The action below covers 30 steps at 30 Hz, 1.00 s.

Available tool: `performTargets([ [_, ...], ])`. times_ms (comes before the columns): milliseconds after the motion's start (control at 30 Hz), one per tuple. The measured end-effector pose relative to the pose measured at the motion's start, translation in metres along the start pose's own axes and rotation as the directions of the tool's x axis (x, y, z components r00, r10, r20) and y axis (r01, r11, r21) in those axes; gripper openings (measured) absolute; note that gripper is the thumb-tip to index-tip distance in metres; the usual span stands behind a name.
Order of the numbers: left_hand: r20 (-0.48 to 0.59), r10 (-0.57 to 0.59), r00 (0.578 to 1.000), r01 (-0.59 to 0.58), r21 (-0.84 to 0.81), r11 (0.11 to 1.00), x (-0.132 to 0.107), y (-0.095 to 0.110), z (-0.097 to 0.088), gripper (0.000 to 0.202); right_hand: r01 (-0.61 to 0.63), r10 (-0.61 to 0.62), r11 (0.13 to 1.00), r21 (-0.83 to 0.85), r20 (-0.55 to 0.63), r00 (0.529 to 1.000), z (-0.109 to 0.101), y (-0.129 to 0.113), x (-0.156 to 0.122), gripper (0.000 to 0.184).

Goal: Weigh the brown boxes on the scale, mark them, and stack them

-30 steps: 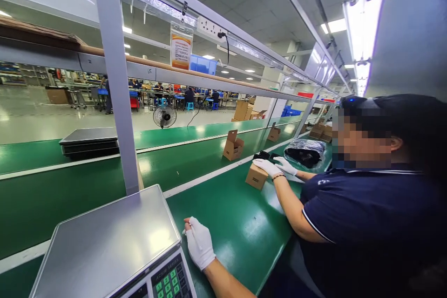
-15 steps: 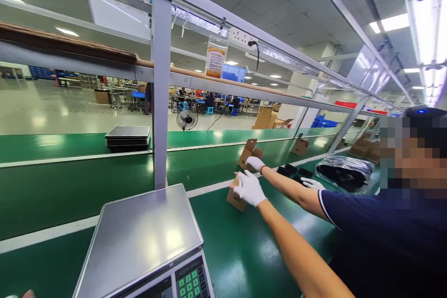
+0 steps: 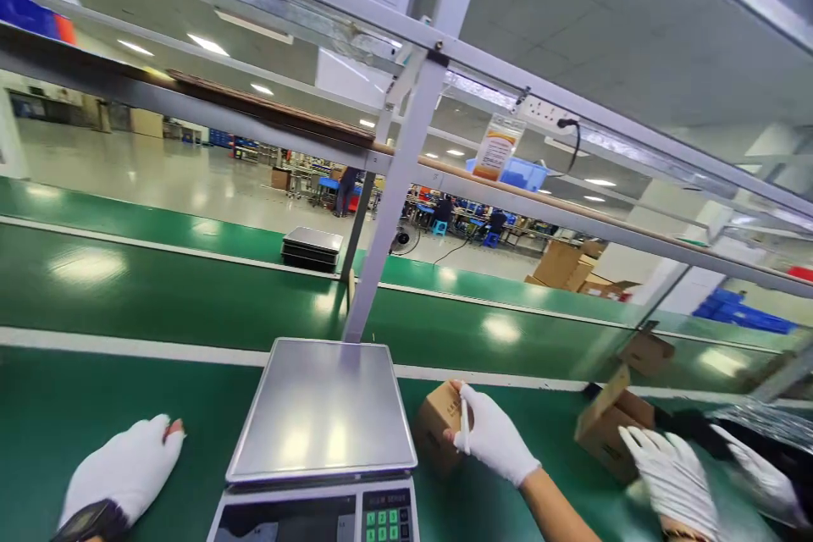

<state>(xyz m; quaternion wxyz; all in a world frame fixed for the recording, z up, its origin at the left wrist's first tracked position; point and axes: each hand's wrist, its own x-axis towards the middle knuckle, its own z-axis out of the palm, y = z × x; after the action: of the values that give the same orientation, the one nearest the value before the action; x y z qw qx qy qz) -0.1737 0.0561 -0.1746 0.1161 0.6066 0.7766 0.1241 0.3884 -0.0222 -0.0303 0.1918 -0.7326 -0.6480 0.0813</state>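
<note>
My right hand (image 3: 499, 440), in a white glove with bare fingertips, grips a small brown cardboard box (image 3: 437, 430) between thumb and fingers. That box is just right of the scale, at the green worktop. The scale (image 3: 323, 406) has a bare metal plate, with a display and green keys at its front. Left of the scale, my left hand (image 3: 124, 470) is low over the worktop, gloved, with a dark band at the wrist. Its fingers look curled together and nothing shows in them; the palm side is hidden.
On the right, a co-worker's gloved hands (image 3: 670, 474) are at an open cardboard box (image 3: 606, 432). Clear plastic wrapping (image 3: 771, 419) lies beyond. A metal post (image 3: 403, 178) rises behind the scale. Stacked scales (image 3: 311, 247) stand on the far green surface (image 3: 209, 288).
The view has turned, putting the scale nearer the middle. My right hand has brought the small box closer to the scale's right side. My left hand has come fully into view.
</note>
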Motion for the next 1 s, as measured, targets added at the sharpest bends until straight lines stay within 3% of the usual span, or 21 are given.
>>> performTargets([
  [133,0.011,0.008,1.000,-0.008,0.037,0.999,-0.017,0.018,-0.026,0.044,-0.123,0.124,0.992,0.025,-0.093,0.988,-0.038,-0.022,0.041,0.062],
  [267,-0.005,0.001,1.000,0.000,0.075,0.997,-0.019,0.021,-0.033,0.044,0.036,-0.032,0.999,0.019,-0.161,0.986,-0.067,-0.076,0.053,0.068],
  [400,-0.003,-0.013,1.000,0.013,0.089,0.996,-0.019,0.022,-0.034,0.047,0.231,-0.244,0.966,-0.112,-0.114,0.963,-0.056,-0.153,0.025,0.055],
  [500,-0.018,-0.015,1.000,0.017,0.101,0.995,-0.022,0.024,-0.036,0.048,0.331,-0.336,0.942,-0.060,-0.081,0.939,-0.044,-0.187,0.006,0.052],
  [567,-0.030,-0.016,0.999,0.019,0.113,0.993,-0.023,0.026,-0.039,0.048,0.355,-0.341,0.929,0.106,-0.128,0.931,-0.034,-0.184,0.005,0.052],
  [667,-0.038,-0.023,0.999,0.028,0.140,0.990,-0.024,0.028,-0.042,0.048,0.259,-0.187,0.909,0.327,-0.235,0.954,-0.003,-0.141,0.015,0.048],
  [733,-0.037,-0.028,0.999,0.033,0.160,0.986,-0.024,0.028,-0.043,0.049,0.104,-0.012,0.881,0.461,-0.198,0.980,0.032,-0.102,0.017,0.049],
  [800,-0.031,-0.032,0.999,0.037,0.174,0.984,-0.023,0.028,-0.044,0.050,-0.070,0.142,0.818,0.571,-0.083,0.986,0.071,-0.066,0.005,0.053],
  [900,-0.021,-0.045,0.999,0.048,0.172,0.984,-0.022,0.029,-0.044,0.050,-0.200,0.283,0.789,0.581,-0.056,0.958,0.115,-0.036,-0.031,0.057],
  [1000,-0.025,-0.059,0.998,0.062,0.145,0.987,-0.021,0.028,-0.045,0.046,-0.209,0.335,0.829,0.519,-0.161,0.928,0.131,-0.033,-0.061,0.057],
])
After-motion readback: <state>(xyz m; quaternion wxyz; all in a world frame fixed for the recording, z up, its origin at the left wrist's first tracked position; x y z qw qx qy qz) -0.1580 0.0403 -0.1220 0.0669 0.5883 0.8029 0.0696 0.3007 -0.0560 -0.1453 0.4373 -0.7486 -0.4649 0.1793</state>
